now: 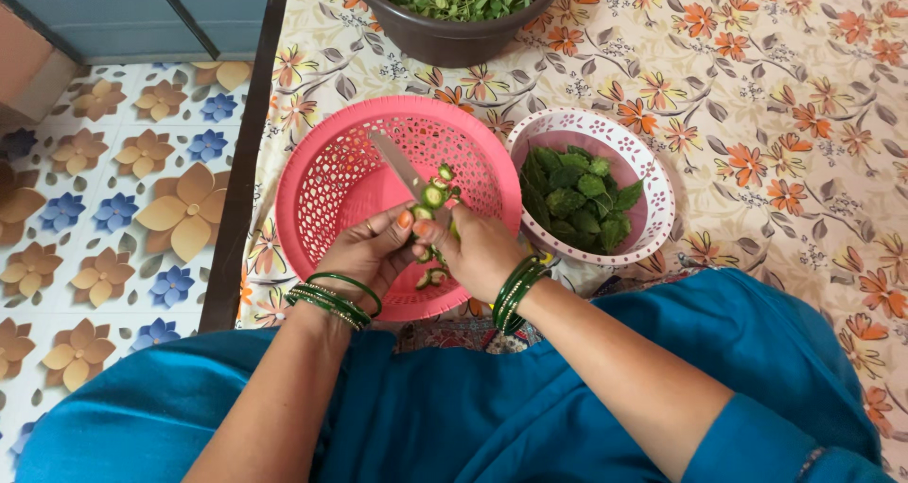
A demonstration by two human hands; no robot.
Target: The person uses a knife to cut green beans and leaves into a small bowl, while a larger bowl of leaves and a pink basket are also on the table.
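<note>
Both hands over pink basket (pixel 322 175), left hand (pixel 369 251) grip clamped on knife (pixel 402 166), right hand (pixel 478 246) grip clamped on green vegetable (pixel 435 196)

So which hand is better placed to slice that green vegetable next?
Probably the right hand: it seems to hold the knife, blade against the green vegetable above the pink basket. The left hand only steadies the vegetable.

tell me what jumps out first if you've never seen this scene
The two hands meet at the centre over a big pink perforated basket: the left hand and right hand work a knife through a green vegetable, cut rounds clinging to the blade. Right of it, a smaller pink-and-white colander holds green pieces, and a dark tub of leafy greens sits at the top on the floral cloth.
</note>
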